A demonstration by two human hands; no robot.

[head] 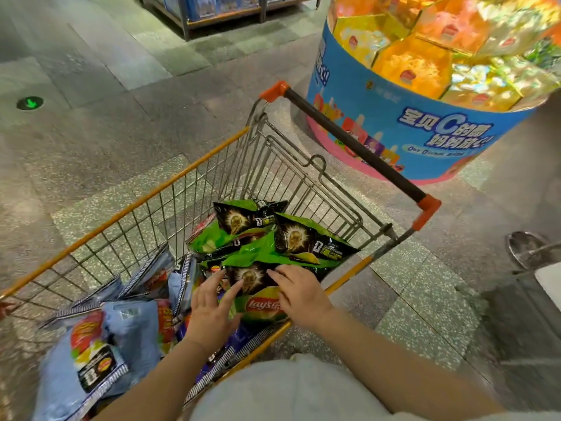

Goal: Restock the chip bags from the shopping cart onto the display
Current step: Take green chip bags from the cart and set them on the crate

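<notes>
The orange-railed wire shopping cart (pixel 170 189) is open above; its black push handle (pixel 352 141) crosses before the round blue cardboard display (pixel 379 117).

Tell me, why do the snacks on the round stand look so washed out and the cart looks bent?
Head view: glare blows out the shiny packs on the round display, so they smear into orange and yellow. The wide-angle lens bows the shopping cart rim and floor lines. The green chip bag under the left hand and right hand stays fairly sharp, its logo readable; the frame edges look softer.
</notes>
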